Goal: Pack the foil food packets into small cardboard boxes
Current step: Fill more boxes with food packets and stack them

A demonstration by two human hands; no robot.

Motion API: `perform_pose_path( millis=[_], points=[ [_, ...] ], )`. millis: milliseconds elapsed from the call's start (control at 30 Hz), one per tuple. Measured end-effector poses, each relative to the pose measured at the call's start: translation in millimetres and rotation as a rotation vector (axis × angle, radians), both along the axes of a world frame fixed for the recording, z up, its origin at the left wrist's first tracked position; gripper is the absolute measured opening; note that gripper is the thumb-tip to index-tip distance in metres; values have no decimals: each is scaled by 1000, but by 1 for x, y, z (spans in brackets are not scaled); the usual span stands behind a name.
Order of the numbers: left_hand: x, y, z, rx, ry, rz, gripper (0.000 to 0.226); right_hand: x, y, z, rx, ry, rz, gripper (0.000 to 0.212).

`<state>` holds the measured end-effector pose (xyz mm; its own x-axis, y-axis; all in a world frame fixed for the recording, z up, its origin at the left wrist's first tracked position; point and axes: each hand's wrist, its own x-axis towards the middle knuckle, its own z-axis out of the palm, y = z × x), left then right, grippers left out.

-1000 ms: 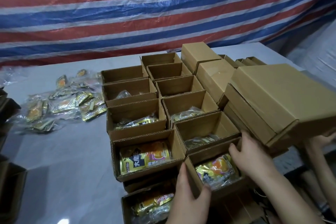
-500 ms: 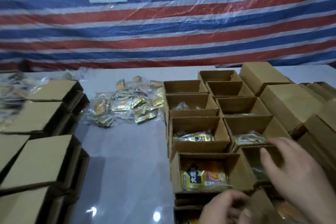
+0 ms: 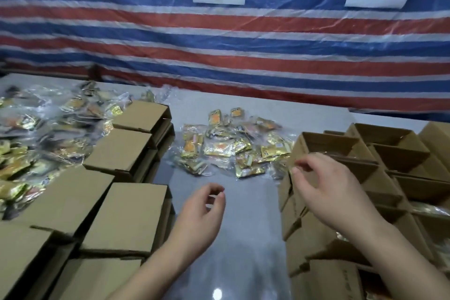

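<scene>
A heap of gold and orange foil packets (image 3: 231, 148) in clear wrap lies on the grey table (image 3: 243, 214), straight ahead. Rows of open small cardboard boxes (image 3: 370, 151) stand at the right. My left hand (image 3: 199, 214) hovers over the bare table short of the heap, fingers loosely curled and holding nothing. My right hand (image 3: 326, 187) is in the air in front of the left wall of the open boxes, fingers loosely bent and empty.
Closed cardboard boxes (image 3: 126, 217) are stacked in rows at the left. Behind them lies a larger pile of foil packets (image 3: 36, 129). A red, white and blue striped tarp (image 3: 243, 44) with white paper signs hangs behind the table.
The view has swung left, away from the filled boxes. Both hands have left the boxes and moved toward the packet heap; the stacked closed boxes have come into view at left.
</scene>
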<state>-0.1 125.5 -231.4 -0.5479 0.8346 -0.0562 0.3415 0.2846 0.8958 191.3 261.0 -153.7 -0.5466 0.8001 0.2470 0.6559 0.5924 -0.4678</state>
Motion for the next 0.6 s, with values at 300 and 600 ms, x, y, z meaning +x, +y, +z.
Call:
perform_pose_path(
  millis=[300,600],
  points=[
    [-114,-12,-33,-258,311,13,33,-94,-7,-66,-202,-131,86,23],
    [-161,-122,-8,-311,577,204,37,-157,-34,-96,-250,-179,264,30]
  ],
)
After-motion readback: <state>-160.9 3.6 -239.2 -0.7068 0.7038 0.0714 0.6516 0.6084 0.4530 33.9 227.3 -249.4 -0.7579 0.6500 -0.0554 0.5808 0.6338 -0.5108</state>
